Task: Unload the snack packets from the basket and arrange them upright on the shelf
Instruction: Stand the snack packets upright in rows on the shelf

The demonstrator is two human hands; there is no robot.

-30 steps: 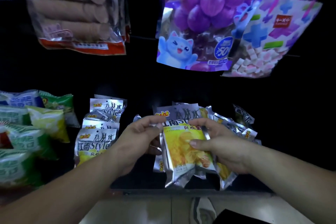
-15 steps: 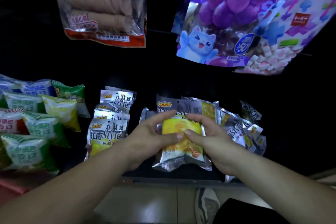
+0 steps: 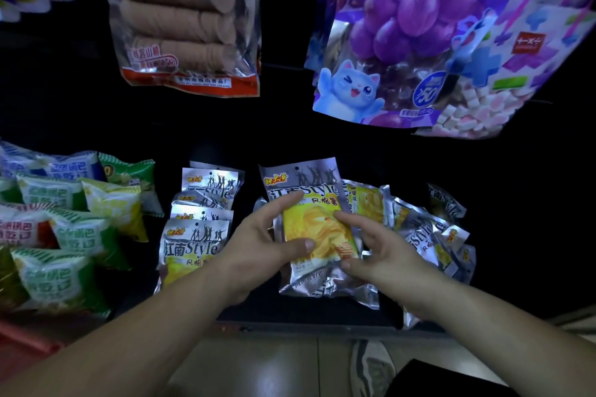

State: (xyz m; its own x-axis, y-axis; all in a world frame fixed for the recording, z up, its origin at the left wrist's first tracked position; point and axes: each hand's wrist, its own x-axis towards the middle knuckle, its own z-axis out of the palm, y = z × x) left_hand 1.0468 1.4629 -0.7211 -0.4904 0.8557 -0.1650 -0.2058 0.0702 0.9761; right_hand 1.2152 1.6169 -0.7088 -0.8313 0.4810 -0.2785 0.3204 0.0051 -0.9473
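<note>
Head cam packet: crinkly silver-yellow foil, near shelf front edge
left hand: pinching packet
right hand: fingers spread loose, touching it

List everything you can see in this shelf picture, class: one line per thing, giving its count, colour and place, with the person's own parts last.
Held chip packet: one, silver and yellow, upright at shelf centre.
Stacked chip packets: about four, silver and yellow, neat upright row left of centre.
Loose chip packets: several, silver and yellow, jumbled right of centre; count unclear.
Puffed snack bags: many, green, yellow, blue and red, far left.
Haw-flake bag: one, clear with red label, hanging top left.
Grape jelly bag: one, purple, hanging top right.
Candy bag: one, white with coloured crosses, beside it.
Shoe: one, grey, on floor below.
Left hand: grips the held packet.
Right hand: fingers spread, touching it.
</note>
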